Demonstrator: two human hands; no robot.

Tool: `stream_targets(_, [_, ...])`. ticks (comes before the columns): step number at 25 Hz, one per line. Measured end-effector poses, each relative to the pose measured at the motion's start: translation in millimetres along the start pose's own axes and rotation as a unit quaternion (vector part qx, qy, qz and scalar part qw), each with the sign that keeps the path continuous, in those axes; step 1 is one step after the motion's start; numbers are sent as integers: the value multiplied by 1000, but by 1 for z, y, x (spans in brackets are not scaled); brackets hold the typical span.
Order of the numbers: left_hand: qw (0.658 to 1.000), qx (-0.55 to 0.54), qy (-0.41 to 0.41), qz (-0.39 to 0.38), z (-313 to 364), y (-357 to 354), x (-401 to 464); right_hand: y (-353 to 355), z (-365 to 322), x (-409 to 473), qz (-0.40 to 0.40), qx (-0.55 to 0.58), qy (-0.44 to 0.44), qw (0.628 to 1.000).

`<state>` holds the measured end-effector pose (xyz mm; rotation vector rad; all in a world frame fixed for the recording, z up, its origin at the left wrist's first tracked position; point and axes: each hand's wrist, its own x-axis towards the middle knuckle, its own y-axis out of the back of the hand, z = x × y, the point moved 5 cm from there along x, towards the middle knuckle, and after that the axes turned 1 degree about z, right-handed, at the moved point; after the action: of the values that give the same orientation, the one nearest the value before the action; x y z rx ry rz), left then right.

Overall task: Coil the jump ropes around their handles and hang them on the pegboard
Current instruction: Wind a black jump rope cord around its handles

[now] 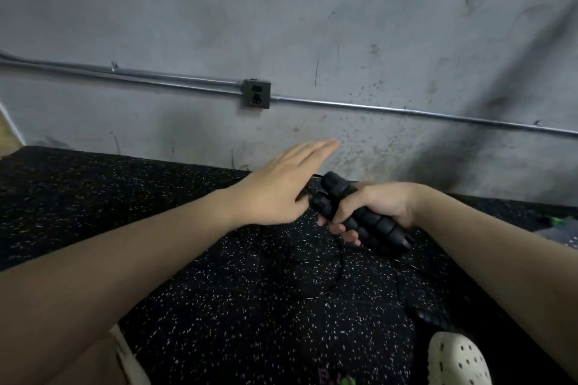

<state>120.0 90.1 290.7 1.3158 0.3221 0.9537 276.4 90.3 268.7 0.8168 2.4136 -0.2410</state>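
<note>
Here I'm mid-coil: my right hand (375, 212) grips both handles (353, 216) together above the mat (125, 212), while my left hand (281, 187) is flat, fingers straight, thumb side against the handle tops. The cord (336, 272) hangs slack below. Next, I judge, the left must catch it and wrap. No pegboard in view.

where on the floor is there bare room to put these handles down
The black speckled rubber floor lies bare left of the left hand, up to the grey concrete wall. Another bare patch sits low between the forearms. It is crowded under the right hand gripping the black ribbed handles: thin black cord loops there, near the cream perforated clog.
</note>
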Motion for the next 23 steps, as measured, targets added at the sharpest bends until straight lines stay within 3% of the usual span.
stream_targets(2, [992, -116, 29, -28, 8, 5, -6, -9, -6, -10, -34, 0, 3, 999])
stream_targets(4, [986, -145, 68, -38, 12, 19, -14, -21, -14, -26, -87, 23, 21, 996])
stream_targets(9, [993, -22, 100, -63, 30, 70, -33, -52, -13, -55, -173, 114, 104, 973])
stream_targets(12, [989, 52, 122, -65, 36, 90, -47, -69, 1, -54, -197, 133, 91, 967])
stream_targets(15, [984, 87, 141, -61, 39, 94, -65, -71, 5, -59, -182, 121, 99, 971])
stream_targets(19, [987, 26, 156, -21, 56, 104, -74, -77, -7, -90, -160, 84, 117, 976])
stream_targets(23, [991, 11, 123, 53, 77, 109, -77, -102, -4, -118, -69, 78, 139, 985])
